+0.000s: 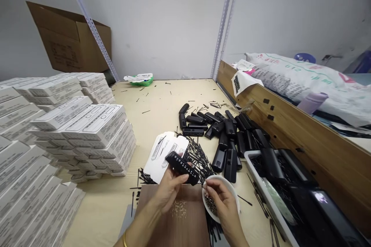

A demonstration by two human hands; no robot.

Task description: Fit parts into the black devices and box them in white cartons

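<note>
Left hand [169, 187]: thumb and fingers closed around the lower end of a black slotted plastic housing [182, 167], which was tilted, its row of slots turned upward, in the air to the left of the white bowl [237, 200]. Right hand [224, 202]: thumb and fingertips drawn together over the bowl's left side, above small metallic pieces [211, 205]; could not tell whether a piece was pinched between them. Judged risk 1: a piece that small could slip from so fine a pinch, or two could come up together. Risk 2: the housing was gripped near one end only, so a push on its far end might swivel it in the fingers. Left of the bowl, tiny brass-coloured bits [179, 209] lay loose on the brown board [191, 233]; a dropped piece could be hard to pick out among them. Behind and left of the bowl, a heap of thin black sticks [199, 156] lay loose, where a fallen part might be lost. The right wrist crossed the bowl's near edge; a careless withdrawal could tip it and spill the contents. Beyond the bowl, other black housings [230, 128] were piled at odd angles; one knocked at the base might start a slide.
</note>
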